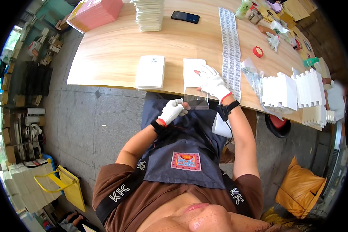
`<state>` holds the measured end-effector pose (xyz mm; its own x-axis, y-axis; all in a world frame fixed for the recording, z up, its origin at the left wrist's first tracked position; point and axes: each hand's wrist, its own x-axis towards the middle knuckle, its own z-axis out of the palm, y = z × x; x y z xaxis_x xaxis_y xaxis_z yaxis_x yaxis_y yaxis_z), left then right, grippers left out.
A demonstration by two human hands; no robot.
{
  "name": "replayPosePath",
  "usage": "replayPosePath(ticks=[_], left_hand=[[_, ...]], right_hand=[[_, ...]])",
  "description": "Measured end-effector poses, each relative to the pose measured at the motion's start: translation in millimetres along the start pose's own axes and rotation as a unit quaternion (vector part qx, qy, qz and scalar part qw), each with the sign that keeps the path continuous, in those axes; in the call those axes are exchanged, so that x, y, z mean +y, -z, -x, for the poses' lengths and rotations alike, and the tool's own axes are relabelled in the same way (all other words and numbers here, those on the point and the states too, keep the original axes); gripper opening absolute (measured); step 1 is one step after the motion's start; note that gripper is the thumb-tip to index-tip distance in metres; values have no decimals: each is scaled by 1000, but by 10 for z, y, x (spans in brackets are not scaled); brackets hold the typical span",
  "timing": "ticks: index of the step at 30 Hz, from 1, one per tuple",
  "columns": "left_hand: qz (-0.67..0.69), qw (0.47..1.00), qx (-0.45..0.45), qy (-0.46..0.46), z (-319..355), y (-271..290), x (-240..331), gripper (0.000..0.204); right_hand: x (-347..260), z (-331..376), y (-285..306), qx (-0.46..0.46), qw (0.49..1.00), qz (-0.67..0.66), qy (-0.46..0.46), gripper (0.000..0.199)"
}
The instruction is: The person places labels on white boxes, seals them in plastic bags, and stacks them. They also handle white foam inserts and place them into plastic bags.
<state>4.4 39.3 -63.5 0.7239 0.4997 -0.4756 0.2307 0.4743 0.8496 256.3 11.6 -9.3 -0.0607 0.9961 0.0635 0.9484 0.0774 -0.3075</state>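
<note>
A flat white piece (192,69), like a card or thin box, lies at the table's front edge. My right hand (214,82), in a white glove with bare fingertips, rests on its right side with the fingers stretched out and apart. A clear plastic bag (198,102) hangs from the piece's near end over the edge; whether the piece is inside it, I cannot tell. At the bag's left side my left hand (172,111), gloved likewise, is closed, its fingertips seeming to pinch the film. To the left sits a stack of white packets (150,73) with a small printed label on top.
A long strip of labels (229,50) runs along the table (112,58). On the right stand white folded boxes (280,92), with a red tape roll (258,52) beyond. A phone (185,17), a tall white stack (149,15) and pink packs (94,14) lie at the back.
</note>
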Motion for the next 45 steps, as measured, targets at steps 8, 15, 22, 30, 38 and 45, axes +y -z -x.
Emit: replayPosePath(ticks=[8, 15, 22, 30, 38, 45], left_hand=[[53, 997, -51, 25, -24, 120, -27, 39], [58, 991, -94, 77, 10, 517, -395, 44], [146, 982, -51, 104, 101, 794, -412, 51], [177, 973, -26, 143, 69, 860, -400, 52], [239, 962, -54, 122, 135, 1052, -561, 43], [271, 946, -69, 164, 170, 1181, -364, 47]], right_hand=[[-43, -174, 112, -32, 997, -55, -34, 71], [784, -923, 382, -52, 987, -10, -149, 73], [1198, -2065, 429, 14, 974, 14, -226, 72], [1500, -2471, -181, 184, 963, -29, -196, 83], [1412, -2098, -38, 162, 960, -74, -215, 70], [903, -965, 960, 81, 922, -261, -273, 51]])
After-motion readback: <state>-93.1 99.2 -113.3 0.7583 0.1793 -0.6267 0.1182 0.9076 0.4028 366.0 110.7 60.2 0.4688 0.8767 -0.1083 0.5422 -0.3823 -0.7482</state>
